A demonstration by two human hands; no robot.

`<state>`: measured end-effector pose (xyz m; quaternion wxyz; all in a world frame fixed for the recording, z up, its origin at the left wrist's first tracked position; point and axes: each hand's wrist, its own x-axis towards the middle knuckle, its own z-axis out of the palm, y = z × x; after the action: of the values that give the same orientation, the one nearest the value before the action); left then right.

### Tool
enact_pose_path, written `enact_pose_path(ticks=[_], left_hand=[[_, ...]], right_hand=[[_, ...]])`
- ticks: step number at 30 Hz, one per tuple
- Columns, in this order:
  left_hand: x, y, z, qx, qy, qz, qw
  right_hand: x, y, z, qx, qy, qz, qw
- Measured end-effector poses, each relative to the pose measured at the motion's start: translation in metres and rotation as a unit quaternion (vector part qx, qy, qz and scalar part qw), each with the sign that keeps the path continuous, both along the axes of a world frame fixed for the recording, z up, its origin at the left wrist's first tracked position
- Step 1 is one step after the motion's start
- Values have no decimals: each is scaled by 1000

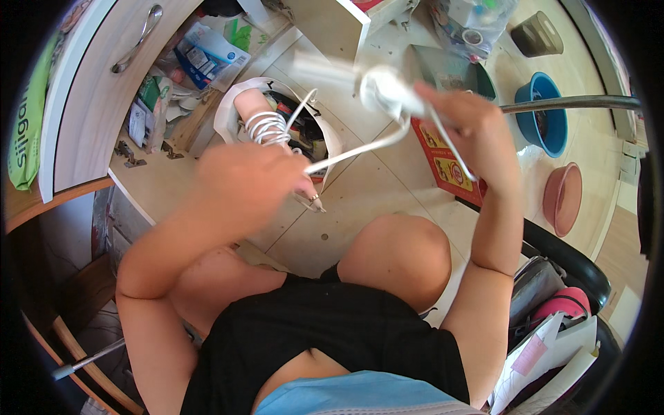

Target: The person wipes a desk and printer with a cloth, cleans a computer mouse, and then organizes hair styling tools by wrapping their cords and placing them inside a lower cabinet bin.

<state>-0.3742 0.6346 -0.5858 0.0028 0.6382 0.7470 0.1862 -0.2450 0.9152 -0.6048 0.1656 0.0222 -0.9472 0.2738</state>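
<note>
My left hand [254, 174], blurred, grips a white cord. Several turns of this white cord [267, 128] wrap around what looks like an outstretched part of the same hand. A ring shows on one of its fingers. From there the cord runs right to my right hand [469, 129], raised and curled around a white corded device [386, 91]. Motion blur hides the device's exact kind; a pale, long part points left from it. Below the left hand stands a white bag [224, 116] holding mixed items.
An open cabinet with packets [207, 57] is at the upper left, its lowered door panel [155, 181] near my left arm. A green dustpan [441, 67], red box [448, 155], blue basin [560, 116] and pink basin [563, 199] stand on the right floor. A black chair [565, 264] is beside me.
</note>
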Motion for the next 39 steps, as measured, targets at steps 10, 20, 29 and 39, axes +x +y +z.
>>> enact_pose_path(ticks=[10, 20, 29, 39], left_hand=[[-16, 28, -68, 44, -365, 40, 929], [-5, -4, 16, -271, -191, -15, 943], [-56, 7, -31, 66, -194, 102, 973], [-3, 4, 3, -43, -203, 22, 978]], right_hand=[[-10, -35, 3, -389, -90, 270, 876], [-4, -39, 5, -12, -82, 85, 993], [2, -24, -7, -403, -232, 370, 804], [-6, -32, 2, -63, -2, 1, 998]])
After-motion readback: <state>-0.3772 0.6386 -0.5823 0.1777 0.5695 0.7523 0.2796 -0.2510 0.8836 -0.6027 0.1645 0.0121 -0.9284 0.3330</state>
